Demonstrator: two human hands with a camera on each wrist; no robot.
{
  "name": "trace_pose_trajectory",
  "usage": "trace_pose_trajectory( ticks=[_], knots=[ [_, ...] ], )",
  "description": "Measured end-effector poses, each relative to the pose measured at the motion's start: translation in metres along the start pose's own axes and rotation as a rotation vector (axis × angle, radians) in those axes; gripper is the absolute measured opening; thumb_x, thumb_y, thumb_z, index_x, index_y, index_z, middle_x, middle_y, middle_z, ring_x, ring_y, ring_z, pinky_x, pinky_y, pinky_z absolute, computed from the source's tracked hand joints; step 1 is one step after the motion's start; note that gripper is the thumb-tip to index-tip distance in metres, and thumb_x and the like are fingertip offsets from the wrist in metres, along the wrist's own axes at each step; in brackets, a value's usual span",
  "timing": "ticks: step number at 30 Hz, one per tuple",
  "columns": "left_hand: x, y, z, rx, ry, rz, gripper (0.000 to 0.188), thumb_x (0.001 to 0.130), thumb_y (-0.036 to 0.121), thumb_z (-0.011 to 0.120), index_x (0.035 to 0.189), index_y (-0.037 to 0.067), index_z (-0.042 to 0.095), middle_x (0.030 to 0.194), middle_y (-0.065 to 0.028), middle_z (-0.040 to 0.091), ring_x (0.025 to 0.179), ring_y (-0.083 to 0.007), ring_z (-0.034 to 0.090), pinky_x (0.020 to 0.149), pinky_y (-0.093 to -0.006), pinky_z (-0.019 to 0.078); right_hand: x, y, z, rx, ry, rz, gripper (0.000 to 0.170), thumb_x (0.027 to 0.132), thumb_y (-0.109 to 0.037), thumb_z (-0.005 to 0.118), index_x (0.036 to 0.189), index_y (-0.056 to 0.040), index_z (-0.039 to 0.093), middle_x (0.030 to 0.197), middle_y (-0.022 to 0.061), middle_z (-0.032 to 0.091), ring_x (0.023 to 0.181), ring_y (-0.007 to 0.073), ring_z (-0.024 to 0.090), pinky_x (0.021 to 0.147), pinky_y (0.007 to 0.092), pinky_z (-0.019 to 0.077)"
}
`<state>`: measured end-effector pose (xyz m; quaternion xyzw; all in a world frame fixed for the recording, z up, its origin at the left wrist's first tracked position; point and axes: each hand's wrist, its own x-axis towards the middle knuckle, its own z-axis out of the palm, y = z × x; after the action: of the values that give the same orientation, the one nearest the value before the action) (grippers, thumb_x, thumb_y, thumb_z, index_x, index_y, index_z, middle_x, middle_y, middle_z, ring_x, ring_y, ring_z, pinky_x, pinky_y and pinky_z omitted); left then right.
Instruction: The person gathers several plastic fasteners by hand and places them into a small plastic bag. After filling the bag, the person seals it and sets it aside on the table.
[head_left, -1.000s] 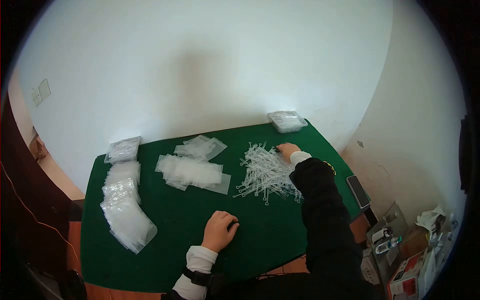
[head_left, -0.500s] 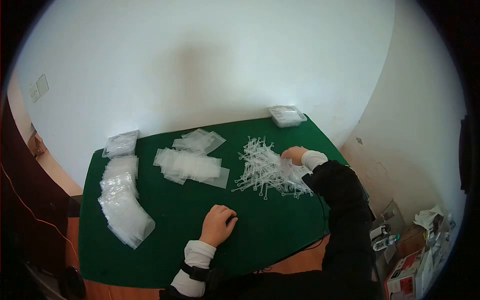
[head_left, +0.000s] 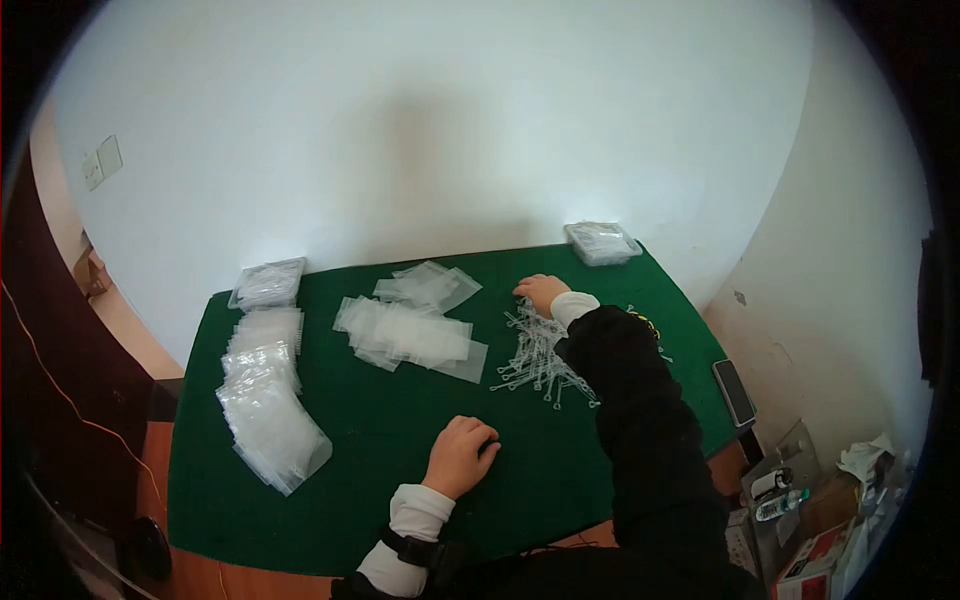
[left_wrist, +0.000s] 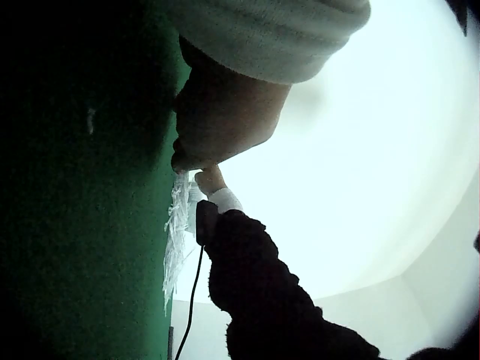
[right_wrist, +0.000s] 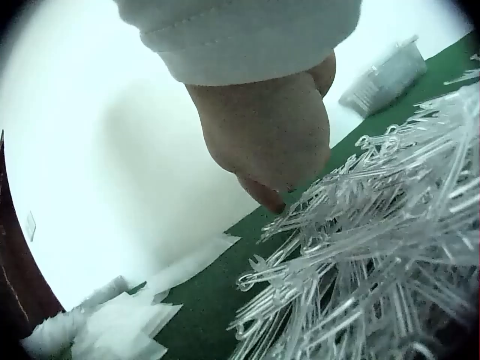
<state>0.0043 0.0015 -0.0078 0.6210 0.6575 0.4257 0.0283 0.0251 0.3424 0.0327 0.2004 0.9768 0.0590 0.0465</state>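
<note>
Two bare hands work at a green-covered bench [head_left: 380, 525], seen from above in the head view. The right hand [head_left: 541, 291], right of centre in the frame, reaches over the far edge of a heap of clear plastic sticks [head_left: 530, 360]. Its fingers bend downward; their tips are partly hidden, so whether they have hold of a stick cannot be told. Many sticks end in a small loop, a detail best seen in the right wrist view, where the heap fills the lower right. The dark right sleeve [head_left: 640, 400] covers part of the heap in the head view. The left hand [head_left: 461, 455] rests at the lower centre of the frame, fingers loosely bent and holding nothing, with a black band [head_left: 412, 548] around the white cuff behind it.

Left of the heap lies a loose spread of translucent bags [head_left: 405, 335], its pieces overlapping at various angles. Farther left, an overlapping row of clear packets [head_left: 272, 415] curves down the bench. At the row's upper end, near the wall [head_left: 460, 130], stands a filled clear container [head_left: 268, 284]; a second clear tub [head_left: 603, 245] occupies the bench's far right corner. A phone [head_left: 735, 392] lies near the right edge.
</note>
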Motion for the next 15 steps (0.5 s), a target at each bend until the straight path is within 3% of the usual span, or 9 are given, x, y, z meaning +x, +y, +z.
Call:
trace_pose_trajectory(
  ticks=[9, 15],
  knots=[
    [-0.001, 0.0, 0.002, -0.021, -0.003, 0.009, 0.01, 0.067, 0.008, 0.064, 0.073, 0.006, 0.056, 0.074, -0.0064, 0.053, 0.077, -0.0249, 0.051, 0.067, -0.034, 0.0428, -0.035, 0.037, -0.004, 0.025, -0.334, 0.185, 0.041, 0.074, -0.005, 0.05, 0.113, -0.016, 0.052, 0.117, 0.0097, 0.051, 0.108, 0.0283, 0.048, 0.088, 0.0379, 0.04],
    [-0.001, 0.001, 0.0, 0.013, -0.038, 0.005, 0.011, 0.068, 0.008, 0.064, 0.076, 0.005, 0.058, 0.076, -0.0069, 0.054, 0.079, -0.0245, 0.051, 0.068, -0.0337, 0.0428, -0.063, 0.058, -0.009, 0.041, -0.331, 0.131, 0.045, 0.07, -0.001, 0.048, 0.113, -0.0136, 0.053, 0.111, 0.0135, 0.054, 0.104, 0.0298, 0.05, 0.086, 0.037, 0.0405]
  ],
)
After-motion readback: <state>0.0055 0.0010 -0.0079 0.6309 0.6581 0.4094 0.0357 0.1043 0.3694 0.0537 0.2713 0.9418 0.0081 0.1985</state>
